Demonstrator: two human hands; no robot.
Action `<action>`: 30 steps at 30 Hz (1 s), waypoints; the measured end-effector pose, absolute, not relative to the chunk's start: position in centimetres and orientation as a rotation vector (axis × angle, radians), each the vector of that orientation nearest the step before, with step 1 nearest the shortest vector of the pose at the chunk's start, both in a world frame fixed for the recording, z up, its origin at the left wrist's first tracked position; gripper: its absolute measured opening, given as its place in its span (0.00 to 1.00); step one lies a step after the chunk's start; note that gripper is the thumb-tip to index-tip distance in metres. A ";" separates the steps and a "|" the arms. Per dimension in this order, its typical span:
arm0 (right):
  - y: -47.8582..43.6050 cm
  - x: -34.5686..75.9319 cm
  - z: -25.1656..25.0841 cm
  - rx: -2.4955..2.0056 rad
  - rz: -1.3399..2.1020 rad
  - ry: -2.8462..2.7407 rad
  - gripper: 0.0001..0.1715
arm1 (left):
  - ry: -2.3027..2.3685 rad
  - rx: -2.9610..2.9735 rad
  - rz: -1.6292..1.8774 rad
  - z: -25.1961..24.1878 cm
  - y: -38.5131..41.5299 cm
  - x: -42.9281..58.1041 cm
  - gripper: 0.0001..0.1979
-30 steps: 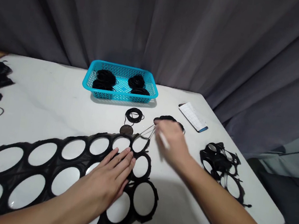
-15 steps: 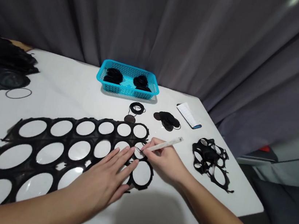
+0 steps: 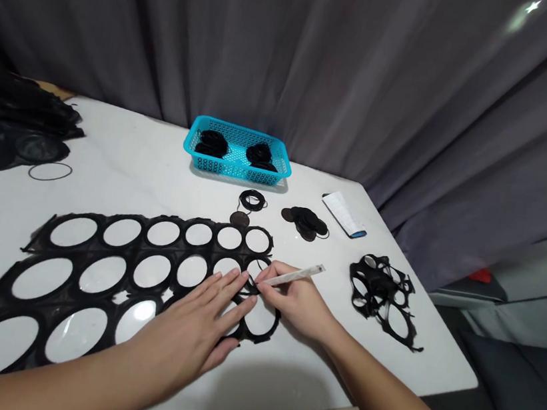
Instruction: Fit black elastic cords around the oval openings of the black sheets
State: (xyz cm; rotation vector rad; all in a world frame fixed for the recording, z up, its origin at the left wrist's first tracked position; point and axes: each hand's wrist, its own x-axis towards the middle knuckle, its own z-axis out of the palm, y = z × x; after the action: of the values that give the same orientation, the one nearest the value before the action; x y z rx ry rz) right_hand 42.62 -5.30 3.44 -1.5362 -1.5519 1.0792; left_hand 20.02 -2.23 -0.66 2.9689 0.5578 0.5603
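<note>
A black sheet [image 3: 78, 267] with rows of large round holes lies flat on the white table. My left hand [image 3: 203, 317] rests palm down on its right part, fingers stretched out and slightly apart. Between the thumb and fingers of my right hand [image 3: 298, 306] is a slim white pen-shaped tool [image 3: 302, 273], slanting up to the right. Its tip end is low over the sheet's right edge, just beside my left fingertips. A thin black strip [image 3: 251, 284] shows there, partly hidden by my fingers.
Behind the sheet stand a blue basket [image 3: 235, 171] with black ring bundles, a black ring coil [image 3: 253, 193] and dark discs [image 3: 309, 222]. A folded white paper [image 3: 343, 213] and a black holed scrap [image 3: 378, 286] lie right. Dark sheets [image 3: 12, 123] are heaped left.
My right hand has come slightly down and towards me with the tool. A black strip now stands up near the tip. The whole view has shifted a little; my left hand stays flat.
</note>
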 end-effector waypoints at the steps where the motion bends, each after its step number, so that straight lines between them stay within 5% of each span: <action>1: -5.3 42.6 3.4 -1.531 1.074 -1.558 0.06 | 0.538 2.974 0.563 -0.7 -2.3 20.0 0.25; 17: -5.3 42.8 3.4 -1.569 1.040 -1.606 0.05 | 0.381 2.681 0.394 3.0 -2.8 19.6 0.28; 25: -5.5 42.9 3.3 -1.503 0.812 -1.809 0.10 | 0.484 2.890 0.574 -0.7 -2.7 19.9 0.21; 30: -6.7 42.3 2.6 -1.481 0.516 -2.131 0.05 | 0.483 2.940 0.587 -1.2 -3.1 20.0 0.22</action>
State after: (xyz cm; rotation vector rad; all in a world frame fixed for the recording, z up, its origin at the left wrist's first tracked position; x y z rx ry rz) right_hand 42.28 -6.68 2.55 -1.4805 -2.1308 0.5165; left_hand 20.00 -3.13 -1.19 2.9403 0.4826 0.5867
